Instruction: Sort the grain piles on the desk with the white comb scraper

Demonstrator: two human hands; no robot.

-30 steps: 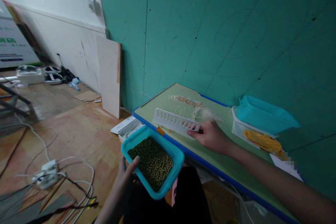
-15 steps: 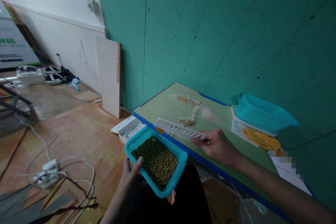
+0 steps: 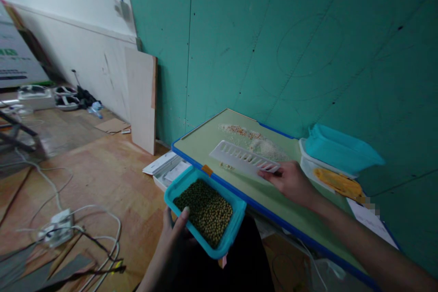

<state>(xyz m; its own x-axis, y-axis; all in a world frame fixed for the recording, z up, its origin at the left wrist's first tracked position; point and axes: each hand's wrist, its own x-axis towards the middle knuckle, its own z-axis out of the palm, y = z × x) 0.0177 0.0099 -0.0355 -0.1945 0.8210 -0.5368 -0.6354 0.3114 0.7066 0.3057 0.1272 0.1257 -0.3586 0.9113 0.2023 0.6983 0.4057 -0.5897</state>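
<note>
My left hand grips the near left side of a turquoise plastic basket, thumb over the rim. Inside it lie dark green beans and pale yellow soybeans. The basket sits just below the table's blue front edge. My right hand pinches the right end of a white slotted plastic strip, tilted above the tabletop. Behind the strip, white grains and yellowish beans are spread on the pale green table. A few beans lie near the strip's lower edge.
Another turquoise basket rests on a white tray at the table's right, beside a folded yellow cloth. A green wall borders the table. Cables and a power strip lie on the floor at left.
My right hand has moved the white strip up and away from the table's front edge, toward the grains. The left hand and basket stay nearly in place.
</note>
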